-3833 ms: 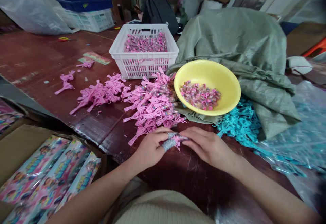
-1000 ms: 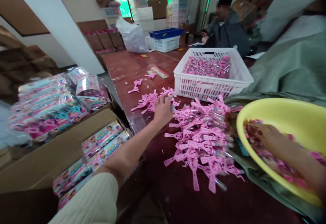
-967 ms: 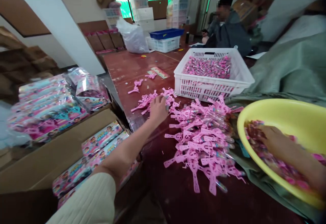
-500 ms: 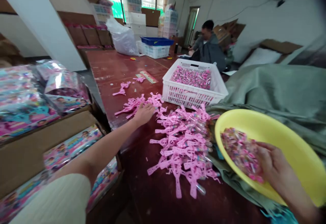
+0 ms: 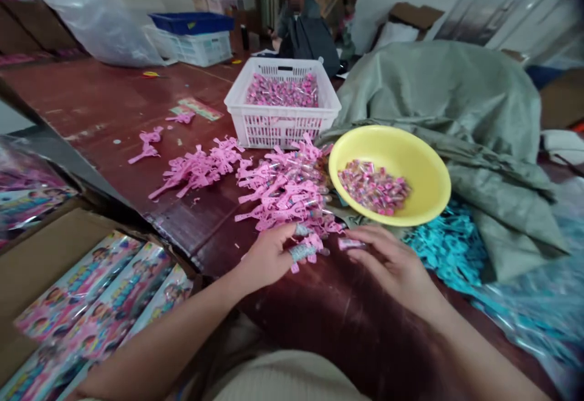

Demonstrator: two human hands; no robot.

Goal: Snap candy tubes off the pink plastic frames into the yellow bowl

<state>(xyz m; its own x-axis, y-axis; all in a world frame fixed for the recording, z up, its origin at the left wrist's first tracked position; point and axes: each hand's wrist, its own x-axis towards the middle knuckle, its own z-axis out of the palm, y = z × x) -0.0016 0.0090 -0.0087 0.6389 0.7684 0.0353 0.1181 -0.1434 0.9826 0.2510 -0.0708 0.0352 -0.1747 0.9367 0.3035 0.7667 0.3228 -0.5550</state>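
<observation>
My left hand (image 5: 269,256), with silvery wraps on two fingers, is closed on a pink plastic piece (image 5: 314,244) at the near edge of a heap. Facing it, my right hand (image 5: 396,261) pinches a small clear tube with a pink end (image 5: 350,244), a short gap away from that piece. Behind my hands lies the heap of pink pieces (image 5: 285,191), many with clear tubes on them. Loose pink pieces (image 5: 201,167) lie to its left. A yellow basin (image 5: 424,173) beyond my right hand holds many small pink-and-clear tubes (image 5: 371,185).
A white crate (image 5: 285,127) of pink-and-clear items stands behind the heap on the dark red table (image 5: 104,109). Green cloth (image 5: 438,84) and turquoise pieces (image 5: 451,246) lie at right. An open carton (image 5: 50,252) of printed packages is at left. A person (image 5: 305,11) sits at the back.
My left hand has come back from the loose pieces with a pink piece. My right hand has left the basin with a tube. Both hands are now close together, and the view has swung right.
</observation>
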